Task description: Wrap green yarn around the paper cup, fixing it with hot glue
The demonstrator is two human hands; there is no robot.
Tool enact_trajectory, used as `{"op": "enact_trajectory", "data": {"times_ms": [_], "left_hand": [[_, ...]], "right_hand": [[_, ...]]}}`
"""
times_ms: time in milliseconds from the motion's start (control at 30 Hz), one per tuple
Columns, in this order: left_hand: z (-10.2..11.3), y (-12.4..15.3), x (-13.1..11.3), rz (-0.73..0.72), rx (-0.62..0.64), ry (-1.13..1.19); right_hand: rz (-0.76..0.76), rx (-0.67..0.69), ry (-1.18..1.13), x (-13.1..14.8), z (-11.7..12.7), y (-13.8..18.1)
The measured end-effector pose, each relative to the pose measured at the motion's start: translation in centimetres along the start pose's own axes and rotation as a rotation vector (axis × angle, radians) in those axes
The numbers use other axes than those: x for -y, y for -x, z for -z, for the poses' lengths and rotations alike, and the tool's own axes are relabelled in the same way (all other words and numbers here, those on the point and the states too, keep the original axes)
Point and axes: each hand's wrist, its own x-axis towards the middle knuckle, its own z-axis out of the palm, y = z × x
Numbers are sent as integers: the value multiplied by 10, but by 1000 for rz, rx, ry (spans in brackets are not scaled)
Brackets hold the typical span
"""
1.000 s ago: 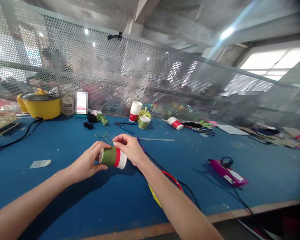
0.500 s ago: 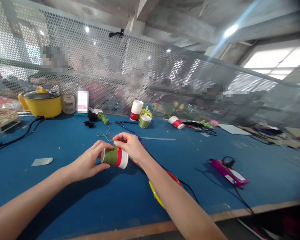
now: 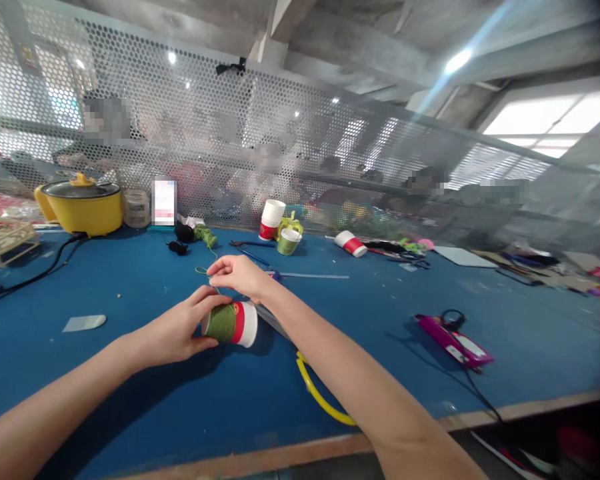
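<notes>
A paper cup (image 3: 247, 325) lies on its side in my left hand (image 3: 187, 325), whose fingers and thumb wrap its base end. Green yarn (image 3: 221, 325) covers about half of the cup; a red band and white rim show at the right. Just above the cup, my right hand (image 3: 235, 275) pinches the loose strand, fingertips together. That strand runs back to a green yarn ball (image 3: 206, 235) near the partition. Beneath my right forearm lies a pair of scissors with a yellow handle (image 3: 323, 398), partly hidden. A glue gun, largely covered by my right arm, has its glue stick (image 3: 313, 276) pointing right.
At the back stand stacked paper cups (image 3: 271, 219) and a small green-wrapped cup (image 3: 289, 242); another cup (image 3: 351, 244) lies tipped over. A yellow electric pot (image 3: 83, 208) is at back left. A purple device (image 3: 453, 343) with a cable lies right. A perforated partition (image 3: 205, 147) bounds the table.
My right hand has moved left and slightly up, away from the cup, drawing the yarn strand. The cup has shifted down a little in my left hand. More of the yellow handle shows.
</notes>
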Motion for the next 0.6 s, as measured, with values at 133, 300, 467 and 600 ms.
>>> {"op": "enact_trajectory", "data": {"times_ms": [133,300,467,600], "left_hand": [[0,0,3,20,21,-13],[1,-1,6,59,19,-48],[-1,0,8,44,-11,-83],[-1,1,10,31,-21,-103]], "right_hand": [[26,-131,233,5,22,-3],[-130,-450,574,-3,77,13],[-289,-362,720,-42,94,26],[-335,-373,723,-69,82,20]]}}
